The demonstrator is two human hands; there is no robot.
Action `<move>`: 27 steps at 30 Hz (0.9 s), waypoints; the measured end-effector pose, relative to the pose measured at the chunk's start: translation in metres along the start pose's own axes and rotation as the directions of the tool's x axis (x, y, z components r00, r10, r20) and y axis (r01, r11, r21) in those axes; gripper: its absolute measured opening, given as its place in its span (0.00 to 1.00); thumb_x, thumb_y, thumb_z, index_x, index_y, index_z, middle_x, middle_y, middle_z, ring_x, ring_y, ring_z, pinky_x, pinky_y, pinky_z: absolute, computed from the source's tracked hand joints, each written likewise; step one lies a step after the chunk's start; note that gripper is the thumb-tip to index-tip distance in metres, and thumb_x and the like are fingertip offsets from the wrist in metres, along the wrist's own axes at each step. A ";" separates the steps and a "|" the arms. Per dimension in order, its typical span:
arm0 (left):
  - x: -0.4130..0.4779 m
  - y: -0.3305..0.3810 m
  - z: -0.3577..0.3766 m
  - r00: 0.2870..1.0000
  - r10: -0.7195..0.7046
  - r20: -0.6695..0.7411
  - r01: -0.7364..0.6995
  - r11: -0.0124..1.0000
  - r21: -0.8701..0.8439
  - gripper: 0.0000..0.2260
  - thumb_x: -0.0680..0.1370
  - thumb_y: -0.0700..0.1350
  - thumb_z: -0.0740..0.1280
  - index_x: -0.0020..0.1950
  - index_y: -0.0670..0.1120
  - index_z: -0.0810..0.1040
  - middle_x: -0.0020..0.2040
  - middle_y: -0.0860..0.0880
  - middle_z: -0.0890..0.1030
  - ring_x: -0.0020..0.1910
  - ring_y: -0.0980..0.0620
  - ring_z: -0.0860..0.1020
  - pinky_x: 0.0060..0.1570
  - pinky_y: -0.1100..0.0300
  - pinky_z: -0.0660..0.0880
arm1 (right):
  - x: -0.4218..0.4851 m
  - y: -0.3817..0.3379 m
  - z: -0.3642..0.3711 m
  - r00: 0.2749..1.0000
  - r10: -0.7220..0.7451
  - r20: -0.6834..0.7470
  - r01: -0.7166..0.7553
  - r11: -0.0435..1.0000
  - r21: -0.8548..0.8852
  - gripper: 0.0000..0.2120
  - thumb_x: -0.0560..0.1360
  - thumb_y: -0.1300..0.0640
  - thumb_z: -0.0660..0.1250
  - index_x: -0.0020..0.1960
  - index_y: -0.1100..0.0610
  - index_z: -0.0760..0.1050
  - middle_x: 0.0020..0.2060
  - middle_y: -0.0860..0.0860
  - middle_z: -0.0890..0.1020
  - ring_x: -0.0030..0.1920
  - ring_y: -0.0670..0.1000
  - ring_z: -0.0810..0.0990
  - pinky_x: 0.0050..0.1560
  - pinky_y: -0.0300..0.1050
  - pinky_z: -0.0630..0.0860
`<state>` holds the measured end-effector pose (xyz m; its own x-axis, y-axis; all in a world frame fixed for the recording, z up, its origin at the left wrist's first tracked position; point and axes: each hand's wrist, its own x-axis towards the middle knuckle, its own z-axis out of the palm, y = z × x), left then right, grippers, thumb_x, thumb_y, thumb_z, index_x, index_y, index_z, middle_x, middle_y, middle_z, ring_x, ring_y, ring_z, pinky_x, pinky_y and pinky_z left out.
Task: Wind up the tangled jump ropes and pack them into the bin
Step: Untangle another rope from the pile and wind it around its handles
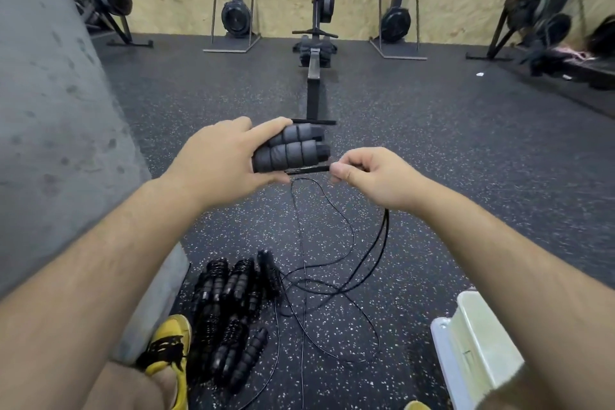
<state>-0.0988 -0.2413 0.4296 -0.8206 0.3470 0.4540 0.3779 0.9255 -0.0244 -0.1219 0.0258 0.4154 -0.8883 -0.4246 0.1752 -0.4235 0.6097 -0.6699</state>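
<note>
- Rope handles (293, 150), two grey foam ones side by side, are clenched in the left grip (219, 160), up in mid-air above the floor (432, 160).
- Now the right grip (369, 176) pinches the thin black cord (352, 233) just beside the handle ends, thumb and fingers curled tight on it.
- From both grips the cord drops in loose loops and sprawls over the speckled floor.
- Down left, a pile (229, 306) of wound ropes lies beside a yellow shoe (169, 343).
- Low right stands the white bin (479, 336), well apart from that pile.
- Straight ahead there's a rower (314, 76), with more machines along the plywood wall.
</note>
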 end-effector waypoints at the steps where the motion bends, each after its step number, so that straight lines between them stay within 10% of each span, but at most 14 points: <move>1: 0.001 0.001 0.001 1.000 0.000 0.005 0.000 1.000 0.002 0.38 0.68 0.77 0.60 0.75 0.63 0.63 0.44 0.50 0.74 0.47 0.42 0.78 0.46 0.49 0.77 | -0.001 0.001 -0.001 1.000 0.002 -0.009 -0.002 1.000 -0.014 0.12 0.81 0.47 0.64 0.44 0.50 0.81 0.26 0.43 0.69 0.25 0.42 0.64 0.28 0.35 0.63; 9: 0.004 0.013 0.016 0.996 0.072 0.049 -0.075 0.994 0.079 0.48 0.63 0.85 0.51 0.77 0.61 0.63 0.43 0.51 0.72 0.43 0.43 0.78 0.42 0.52 0.75 | -0.004 0.001 -0.008 0.999 0.012 -0.039 -0.013 0.999 -0.041 0.11 0.82 0.49 0.62 0.43 0.50 0.78 0.31 0.45 0.73 0.30 0.44 0.68 0.35 0.43 0.67; 15: 0.008 0.017 0.022 0.988 0.156 -0.006 -0.153 0.974 0.166 0.45 0.69 0.81 0.51 0.78 0.55 0.68 0.40 0.50 0.69 0.37 0.42 0.76 0.36 0.54 0.70 | -0.009 -0.005 -0.016 0.993 0.118 -0.017 -0.113 0.977 0.183 0.32 0.77 0.34 0.61 0.48 0.65 0.77 0.33 0.49 0.69 0.31 0.47 0.65 0.37 0.44 0.62; 27: 0.004 0.023 0.031 0.990 0.127 -0.057 -0.116 0.979 0.166 0.40 0.74 0.77 0.50 0.77 0.54 0.68 0.43 0.46 0.77 0.39 0.40 0.80 0.37 0.52 0.75 | -0.013 -0.012 -0.006 0.990 0.077 -0.118 -0.086 0.993 -0.075 0.12 0.72 0.41 0.73 0.44 0.49 0.79 0.32 0.43 0.80 0.33 0.44 0.76 0.36 0.42 0.71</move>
<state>-0.1065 -0.2134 0.4033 -0.7400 0.4528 0.4974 0.3941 0.8911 -0.2249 -0.1065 0.0281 0.4252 -0.9330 -0.2944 0.2072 -0.3576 0.6927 -0.6263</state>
